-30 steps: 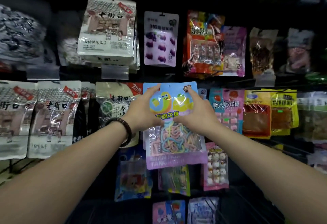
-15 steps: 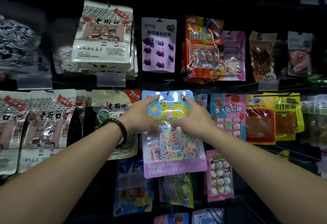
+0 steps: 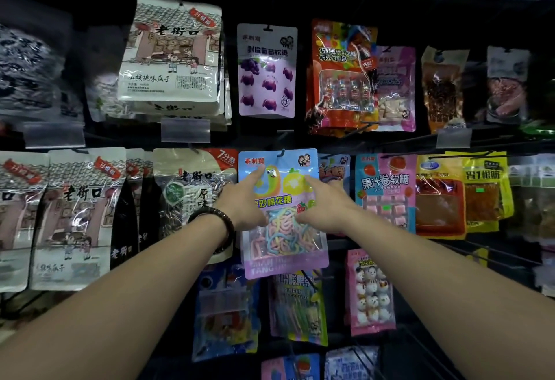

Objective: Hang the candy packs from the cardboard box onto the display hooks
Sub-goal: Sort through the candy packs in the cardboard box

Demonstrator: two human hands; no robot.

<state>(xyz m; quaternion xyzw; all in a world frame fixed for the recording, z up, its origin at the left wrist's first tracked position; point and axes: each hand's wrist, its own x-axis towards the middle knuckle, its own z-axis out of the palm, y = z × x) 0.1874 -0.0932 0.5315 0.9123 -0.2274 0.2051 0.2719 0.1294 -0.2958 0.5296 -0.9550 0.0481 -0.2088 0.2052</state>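
- The candy pack (image 3: pixel 282 247), blue on top with rainbow strings in its clear window, hangs in the middle row of the display; the tip of a hook (image 3: pixel 282 154) shows at the hole in its top edge.
- My left hand (image 3: pixel 243 202) lies against the pack's left half, the index finger straight and pointing up across the printed front. It grips nothing that I can see.
- My right hand (image 3: pixel 327 211) lies against the pack's right half in the same way, fingers stretched out and flat on the front.
- A dark beaded bracelet (image 3: pixel 216 217) sits on my left wrist, just left of the pack.
- Straight above the pack hangs a purple grape gummy pack (image 3: pixel 266 70).
- Just right of it hangs a pink strawberry candy pack (image 3: pixel 386 187); just left, a seed bag (image 3: pixel 192 193).
- Below it, partly covered by its lower edge, hangs a green-and-yellow pack (image 3: pixel 297 307).
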